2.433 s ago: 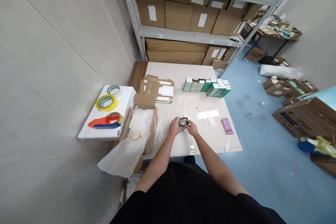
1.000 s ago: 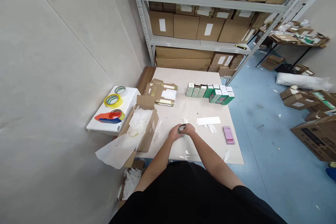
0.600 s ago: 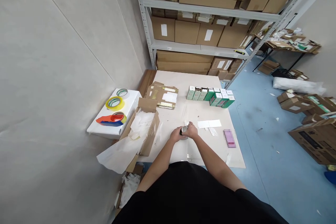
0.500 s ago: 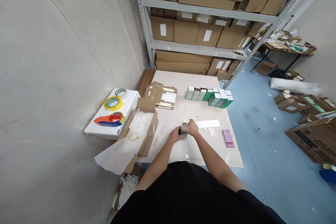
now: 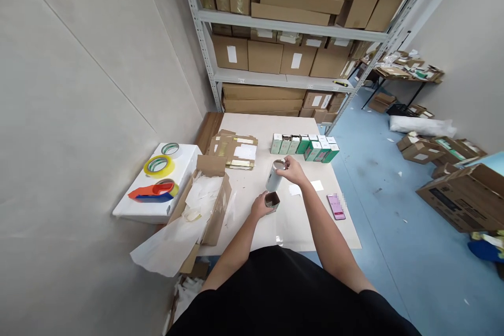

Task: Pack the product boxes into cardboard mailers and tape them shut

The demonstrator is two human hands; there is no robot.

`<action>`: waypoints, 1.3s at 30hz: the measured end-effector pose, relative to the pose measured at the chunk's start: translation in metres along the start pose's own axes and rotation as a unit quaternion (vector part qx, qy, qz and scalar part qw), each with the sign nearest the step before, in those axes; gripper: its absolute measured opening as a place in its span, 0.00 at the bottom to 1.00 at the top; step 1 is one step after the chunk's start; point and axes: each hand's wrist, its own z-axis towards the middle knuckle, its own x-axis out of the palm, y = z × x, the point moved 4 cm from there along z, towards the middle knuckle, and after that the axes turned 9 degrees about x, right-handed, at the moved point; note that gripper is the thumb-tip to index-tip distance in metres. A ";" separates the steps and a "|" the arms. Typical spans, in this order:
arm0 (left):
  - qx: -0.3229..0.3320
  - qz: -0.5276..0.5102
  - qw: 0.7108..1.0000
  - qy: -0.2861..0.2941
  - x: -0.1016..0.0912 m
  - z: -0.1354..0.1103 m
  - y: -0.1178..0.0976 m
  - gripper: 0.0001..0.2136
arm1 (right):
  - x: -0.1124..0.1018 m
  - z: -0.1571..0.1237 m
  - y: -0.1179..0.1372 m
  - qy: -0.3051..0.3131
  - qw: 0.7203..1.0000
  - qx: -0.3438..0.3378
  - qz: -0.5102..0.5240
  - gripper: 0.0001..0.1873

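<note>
My right hand (image 5: 294, 170) grips the rim of a white cylindrical can (image 5: 274, 178), which has a silvery top and is held slightly tilted above the table. Just below it, my left hand (image 5: 260, 206) is wrapped round a small open carton (image 5: 272, 202). The carton's dark inside shows from above, and nothing can be made out in it. White slips of paper (image 5: 294, 189) lie beside my right forearm. Further back stands a group of green-and-white cartons (image 5: 305, 148), several with their tops showing.
Flattened cardboard (image 5: 226, 147) lies at the back left of the table (image 5: 244, 231). An open cardboard box (image 5: 220, 210) with white wrapping paper is at the left, near tape rolls (image 5: 159, 166) and a tape dispenser (image 5: 153, 190). A phone (image 5: 337, 207) lies right. Shelving (image 5: 291, 26) stands behind.
The can has come up out of the carton in my right hand, moving up and away from my body. My left hand stays round the carton. The whole view has shifted a little.
</note>
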 end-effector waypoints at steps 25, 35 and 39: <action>0.190 -0.133 0.944 -0.234 -0.174 -0.020 -0.241 0.48 | -0.029 -0.036 0.043 0.033 0.969 -0.047 0.242 0.27; 0.202 -0.368 0.892 -0.166 -0.169 -0.012 -0.239 0.50 | -0.006 -0.068 -0.010 0.290 0.878 -0.027 0.379 0.53; 0.194 -0.362 0.893 -0.184 -0.156 -0.009 -0.248 0.57 | -0.007 -0.071 -0.017 0.148 0.926 -0.032 0.346 0.56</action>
